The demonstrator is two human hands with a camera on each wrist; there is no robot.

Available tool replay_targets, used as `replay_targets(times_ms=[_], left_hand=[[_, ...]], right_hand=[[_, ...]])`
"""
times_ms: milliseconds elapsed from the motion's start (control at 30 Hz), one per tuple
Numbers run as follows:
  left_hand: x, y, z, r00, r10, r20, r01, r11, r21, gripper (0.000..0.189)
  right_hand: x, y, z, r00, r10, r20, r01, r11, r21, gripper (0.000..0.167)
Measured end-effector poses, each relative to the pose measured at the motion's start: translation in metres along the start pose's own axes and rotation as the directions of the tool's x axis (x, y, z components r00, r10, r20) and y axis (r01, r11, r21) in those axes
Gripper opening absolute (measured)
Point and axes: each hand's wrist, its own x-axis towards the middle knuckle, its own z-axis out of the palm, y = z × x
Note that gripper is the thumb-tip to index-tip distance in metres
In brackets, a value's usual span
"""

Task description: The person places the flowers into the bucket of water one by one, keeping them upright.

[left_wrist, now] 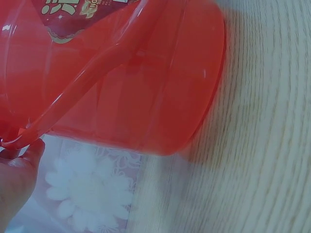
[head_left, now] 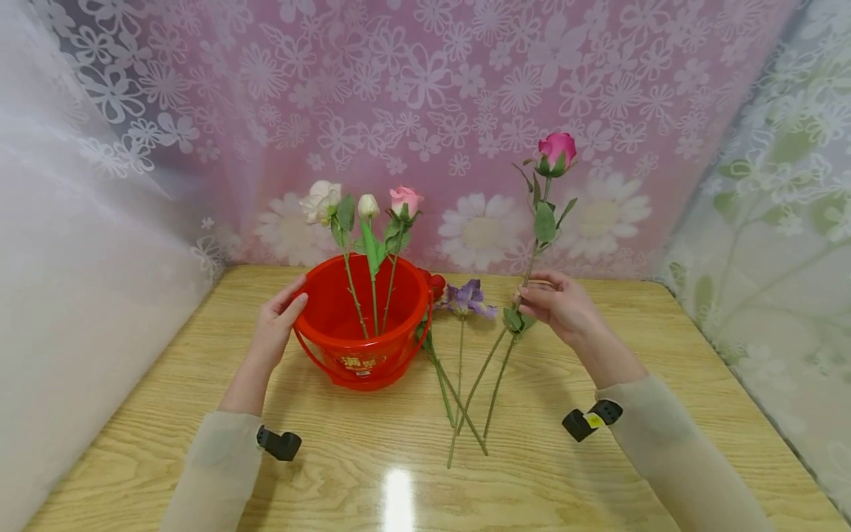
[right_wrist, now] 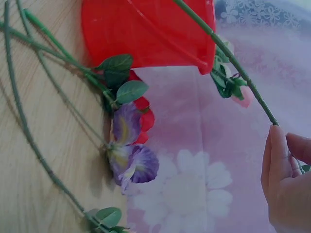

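Observation:
My left hand (head_left: 271,325) grips the left rim of a red plastic bucket (head_left: 362,369), with the thumb near the handle joint. Inside the bucket stand a white ruffled flower (head_left: 321,201), a white tulip (head_left: 368,207) and a pink rose (head_left: 404,199), all artificial-looking. My right hand (head_left: 558,303) pinches the stem of a magenta rose (head_left: 557,151), its bloom upright above the fingers. In the right wrist view the green stem (right_wrist: 238,68) runs out past the fingertips. A purple iris (right_wrist: 133,155) lies between bucket and right hand.
A red flower (head_left: 435,284) lies partly hidden behind the bucket. Several stems cross on the wooden table (head_left: 332,458), one with leaves (head_left: 513,320) below my right hand. Patterned curtains (head_left: 425,111) close off the back and sides.

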Motion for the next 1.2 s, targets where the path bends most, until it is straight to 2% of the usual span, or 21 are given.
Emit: replay_targets(times_ms=[300,500,767,933,1200], left_hand=[[-0.001,-0.001,0.000,1.000,-0.003,0.002,0.003,1.000,-0.011,0.045],[-0.001,-0.002,0.000,1.000,0.002,0.006,-0.002,1.000,-0.015,0.045],[0.000,-0.001,0.000,1.000,0.007,0.007,-0.007,1.000,-0.008,0.044],[0.000,-0.001,-0.001,1.000,0.007,0.006,-0.007,1.000,-0.005,0.045],[-0.001,0.000,-0.001,1.000,0.003,0.016,-0.002,1.000,-0.003,0.045]], right_hand=[[0.003,-0.014,0.022,0.999,-0.045,-0.018,0.044,0.998,-0.055,0.032],[0.006,-0.022,0.036,0.993,-0.110,-0.032,0.108,0.992,-0.061,0.024],[0.010,-0.038,0.051,0.980,-0.199,-0.027,0.201,0.976,0.079,0.019],[0.012,-0.047,0.056,0.964,-0.262,-0.046,0.266,0.953,0.143,0.018],[0.014,-0.056,0.062,0.949,-0.303,-0.093,0.317,0.906,0.282,0.017]])
